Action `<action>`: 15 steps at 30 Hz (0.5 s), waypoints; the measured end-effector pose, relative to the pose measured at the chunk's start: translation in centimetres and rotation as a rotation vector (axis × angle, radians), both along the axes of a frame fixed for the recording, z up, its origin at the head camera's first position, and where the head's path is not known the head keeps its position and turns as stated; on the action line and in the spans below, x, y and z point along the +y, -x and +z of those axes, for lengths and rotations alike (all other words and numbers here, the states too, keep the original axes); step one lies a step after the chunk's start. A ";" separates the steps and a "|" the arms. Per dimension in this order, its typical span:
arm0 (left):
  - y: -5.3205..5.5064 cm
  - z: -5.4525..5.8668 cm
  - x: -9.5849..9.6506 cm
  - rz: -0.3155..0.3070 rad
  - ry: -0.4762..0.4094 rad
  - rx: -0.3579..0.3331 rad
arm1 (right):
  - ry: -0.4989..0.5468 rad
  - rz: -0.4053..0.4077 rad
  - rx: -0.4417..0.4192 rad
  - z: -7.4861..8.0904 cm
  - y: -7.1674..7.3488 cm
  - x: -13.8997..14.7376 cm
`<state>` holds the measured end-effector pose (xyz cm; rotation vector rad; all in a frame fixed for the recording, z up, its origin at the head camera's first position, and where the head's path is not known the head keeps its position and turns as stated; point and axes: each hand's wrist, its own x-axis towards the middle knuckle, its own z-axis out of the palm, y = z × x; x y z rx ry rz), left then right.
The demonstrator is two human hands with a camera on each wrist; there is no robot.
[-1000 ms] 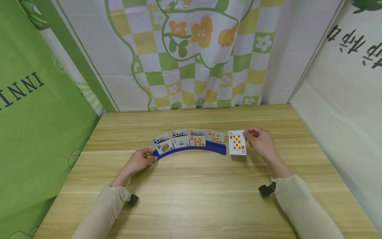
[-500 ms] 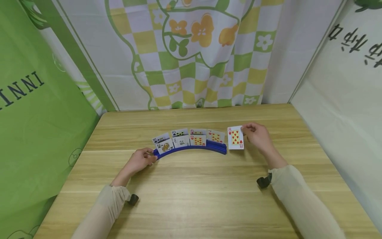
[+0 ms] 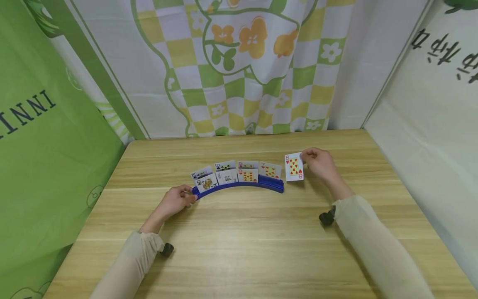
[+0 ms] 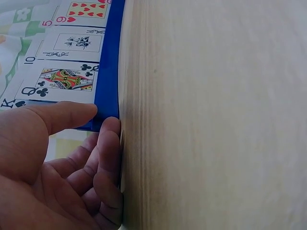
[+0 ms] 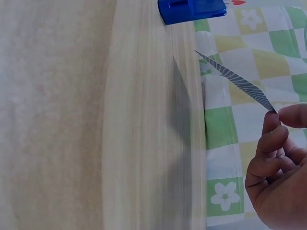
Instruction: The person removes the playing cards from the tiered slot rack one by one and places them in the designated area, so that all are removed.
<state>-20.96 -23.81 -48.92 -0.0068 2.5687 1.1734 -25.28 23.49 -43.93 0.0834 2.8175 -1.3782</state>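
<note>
A curved blue playing card holder [image 3: 274,185] stands on the table with several cards in two rows. In front are the queen of clubs [image 3: 207,183], a joker [image 3: 227,177] and the nine of hearts [image 3: 247,175]; a seven of hearts [image 3: 270,170] is behind at the right. My left hand [image 3: 179,199] grips the holder's left end, thumb [image 4: 72,115] on one side and fingertips on the other. Beyond the opposite end, my right hand [image 3: 321,164] pinches the eight of hearts [image 3: 294,167] by its upper right edge, above the table. From the right wrist, this playing card [image 5: 235,79] appears edge-on, slightly bowed.
The wooden table [image 3: 239,241] runs back to a checked, flowered curtain [image 3: 250,95]. A green cloth wall [image 3: 56,166] borders the left side and a pale wall [image 3: 425,137] the right. Small black cameras [image 3: 327,217] sit at both wrists.
My right hand has carried the eight of hearts away from me and slightly left, beside the holder's right end. My left hand and the holder stay put.
</note>
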 end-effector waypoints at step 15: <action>0.0 -0.1 0.0 0.006 -0.006 0.015 | -0.113 0.015 -0.008 -0.7 2.3 0.1</action>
